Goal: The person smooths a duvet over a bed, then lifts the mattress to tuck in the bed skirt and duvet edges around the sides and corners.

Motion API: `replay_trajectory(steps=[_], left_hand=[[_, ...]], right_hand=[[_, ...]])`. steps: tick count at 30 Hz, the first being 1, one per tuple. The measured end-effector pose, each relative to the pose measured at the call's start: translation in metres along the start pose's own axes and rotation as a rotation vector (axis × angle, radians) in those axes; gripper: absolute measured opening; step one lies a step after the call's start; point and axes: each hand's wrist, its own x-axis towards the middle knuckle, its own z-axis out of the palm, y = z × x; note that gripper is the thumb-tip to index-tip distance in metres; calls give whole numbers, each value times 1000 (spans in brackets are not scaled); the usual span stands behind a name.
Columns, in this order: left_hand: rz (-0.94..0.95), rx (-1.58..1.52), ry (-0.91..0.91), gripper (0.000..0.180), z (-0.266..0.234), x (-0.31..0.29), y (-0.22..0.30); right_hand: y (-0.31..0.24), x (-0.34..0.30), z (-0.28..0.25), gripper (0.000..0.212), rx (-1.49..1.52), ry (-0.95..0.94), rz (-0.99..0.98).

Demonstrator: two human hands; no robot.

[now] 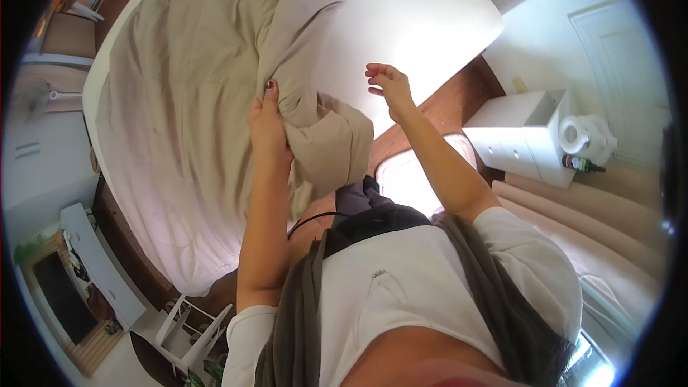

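Observation:
A large beige duvet [172, 93] covers the left part of the bed, its right edge bunched and folded over itself. My left hand [269, 129] grips that folded edge, thumb on top and the other fingers hidden in the cloth. To the right, my right hand [390, 89] is raised near the bed's edge with its fingers loosely curled and apart, nothing in them. Under the duvet, the white sheet on the mattress [423, 11] shows at the upper right.
A white chest of drawers [512, 136] stands right of the bed, with a white ring-shaped object [573, 135] and a dark bottle [582, 164] by it. A pale mat [416, 179] lies on the wooden floor. Beige curtains [588, 222] hang at right; a white chair [188, 330] is lower left.

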Motion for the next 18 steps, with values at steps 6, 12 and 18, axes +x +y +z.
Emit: replay_trajectory(steps=[6,12,18], left_hand=[[26,-143,-132,43,11,-34,58],[-29,-68,-165,43,1,-40,78],[46,-116,39,40,8,-36,86]], right_hand=[[33,85,114,54,416,8,582],[-42,150,176,48,585,-95,330],[-198,217,160,42,327,-219,-221]])
